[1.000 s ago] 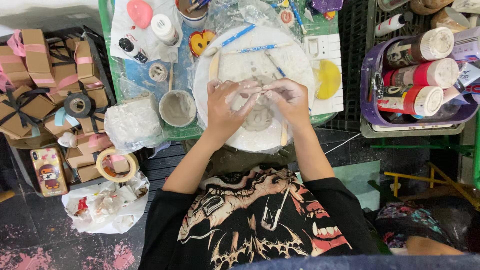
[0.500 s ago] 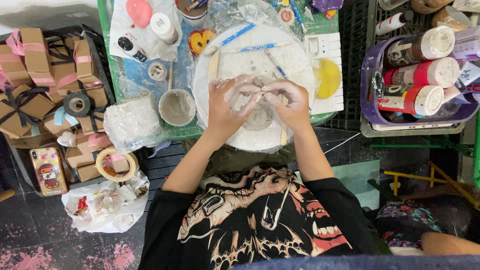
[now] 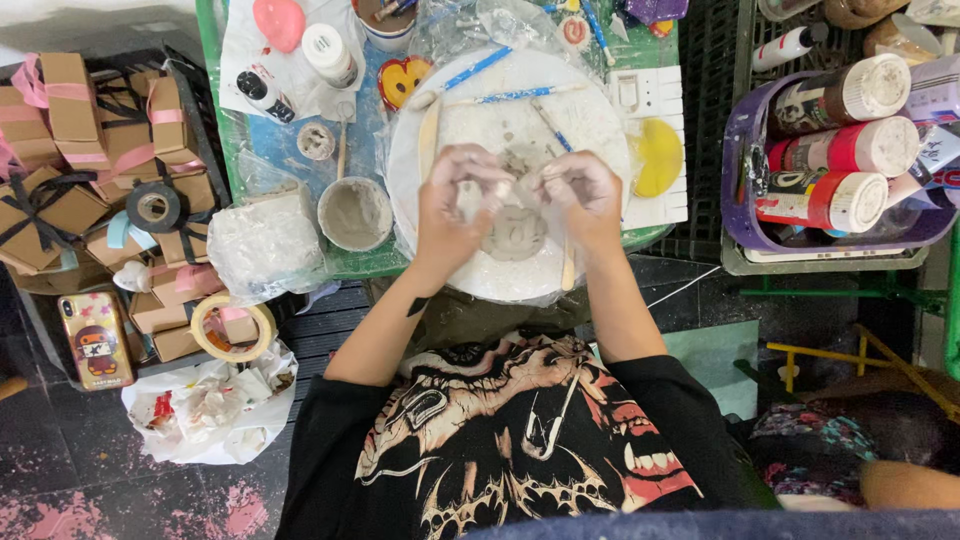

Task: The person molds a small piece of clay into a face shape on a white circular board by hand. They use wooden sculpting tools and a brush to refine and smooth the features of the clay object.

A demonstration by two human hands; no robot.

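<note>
**Wet clay held in both hands over the round board**

I see the left hand (image 3: 455, 215) and the right hand (image 3: 585, 200) meeting over a small lump of soft grey clay (image 3: 515, 232), which sits on the round white plastic-covered board (image 3: 600, 125) at the near edge of the green counter (image 3: 215, 60). Each grip is narrow, fingertips pinched onto the lump's upper part.

Handling, in my judgement: light, soft and damp, easily dented, likely tacky. I would take it low at the sides with flat pads, not by thin edges.

Surface: the board's wrap looks slick and clay-smeared. A grey round cup of slip (image 3: 355, 212) stands just left of the board, and blue-handled modelling tools (image 3: 505, 95) lie at its far side.

Room: crowded. Brown cardboard gift boxes with pink ribbon (image 3: 70, 100) are stacked left of the counter; a purple plastic basket of red paint bottles (image 3: 835, 160) stands right. Dark floor below.
</note>
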